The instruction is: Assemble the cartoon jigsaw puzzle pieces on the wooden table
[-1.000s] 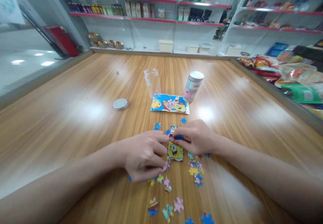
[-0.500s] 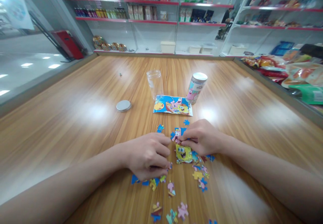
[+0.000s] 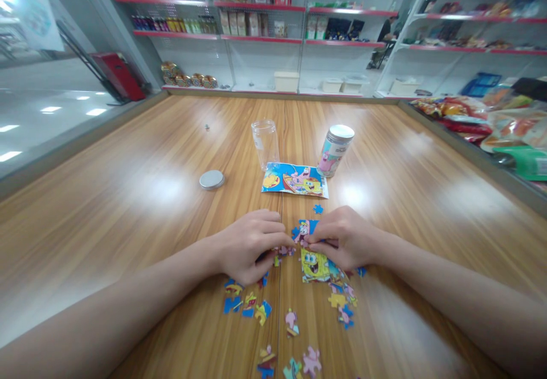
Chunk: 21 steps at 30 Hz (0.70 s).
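My left hand lies low over the table, its index finger stretched onto loose jigsaw pieces and its thumb held apart. To the right, my right hand pinches with thumb and index finger at a puzzle piece showing a pink character. Just below that sits a joined yellow section with a cartoon face. The right fingers cover part of both. More loose pieces, such as a yellow one and a pink one, are scattered nearer to me.
Beyond my hands lies a printed picture sheet. A clear jar stands behind it, and a printed canister at its right end. A silver lid rests at left. Snack bags pile up beyond the table's right edge.
My left hand has shifted slightly up, and its index finger now reaches toward the right onto pieces. Loose pieces at lower left are uncovered. My right hand keeps its pinch in nearly the same place.
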Each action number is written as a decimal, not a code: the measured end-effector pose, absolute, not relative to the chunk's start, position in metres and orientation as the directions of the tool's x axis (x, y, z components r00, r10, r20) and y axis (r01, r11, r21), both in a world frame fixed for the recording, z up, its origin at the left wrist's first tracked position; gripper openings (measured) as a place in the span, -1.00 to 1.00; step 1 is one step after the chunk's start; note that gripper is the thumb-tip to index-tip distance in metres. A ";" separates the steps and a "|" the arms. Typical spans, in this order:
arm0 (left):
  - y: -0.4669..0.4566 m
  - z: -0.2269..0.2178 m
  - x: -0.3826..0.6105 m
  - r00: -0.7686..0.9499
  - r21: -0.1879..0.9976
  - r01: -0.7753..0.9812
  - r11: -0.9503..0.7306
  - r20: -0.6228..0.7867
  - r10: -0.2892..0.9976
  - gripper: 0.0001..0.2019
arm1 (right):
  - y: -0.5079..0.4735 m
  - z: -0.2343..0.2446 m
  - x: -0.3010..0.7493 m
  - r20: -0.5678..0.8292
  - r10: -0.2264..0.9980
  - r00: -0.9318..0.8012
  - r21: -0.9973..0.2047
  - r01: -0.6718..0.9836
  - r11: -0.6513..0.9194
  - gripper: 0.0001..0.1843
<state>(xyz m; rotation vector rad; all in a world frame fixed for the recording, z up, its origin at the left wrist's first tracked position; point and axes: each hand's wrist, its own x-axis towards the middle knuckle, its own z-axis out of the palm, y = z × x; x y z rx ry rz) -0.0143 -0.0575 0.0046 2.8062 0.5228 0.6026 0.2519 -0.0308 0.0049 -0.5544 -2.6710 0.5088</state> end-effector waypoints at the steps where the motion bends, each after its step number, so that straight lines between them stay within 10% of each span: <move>1: -0.057 0.005 -0.015 0.853 0.302 0.294 -0.907 0.346 0.392 -0.63 | -0.031 0.005 0.252 0.279 0.436 -0.856 -0.412 0.304 0.859 -0.78; 6: -0.057 0.004 -0.015 0.836 0.301 0.334 -0.893 0.343 0.428 -0.93 | -0.031 0.004 0.252 0.287 0.434 -0.854 -0.411 0.299 0.861 -0.80; 21: -0.057 0.005 -0.012 0.861 0.336 0.193 -0.922 0.393 0.323 -0.89 | -0.031 0.003 0.252 0.277 0.436 -0.856 -0.417 0.302 0.857 -0.74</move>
